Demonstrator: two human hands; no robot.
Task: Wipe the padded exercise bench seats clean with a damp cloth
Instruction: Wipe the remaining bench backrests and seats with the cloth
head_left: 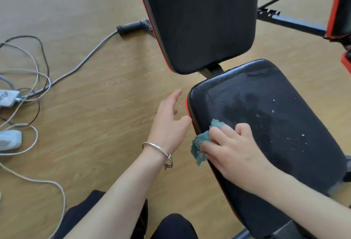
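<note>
Right hand: fingers curled over the bunched teal cloth, pressing it on the seat pad at its left edge. Left hand: fingers spread, holding nothing, just beside that edge. White specks lie right of the cloth, so the next stroke likely runs rightward across the pad.

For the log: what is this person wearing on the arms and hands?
Both forearms are bare, with no sleeves in view and no gloves. The wrist of the left hand carries a thin silver bangle with small rings dangling from it. The right hand shows no rings, watch or band.
</note>
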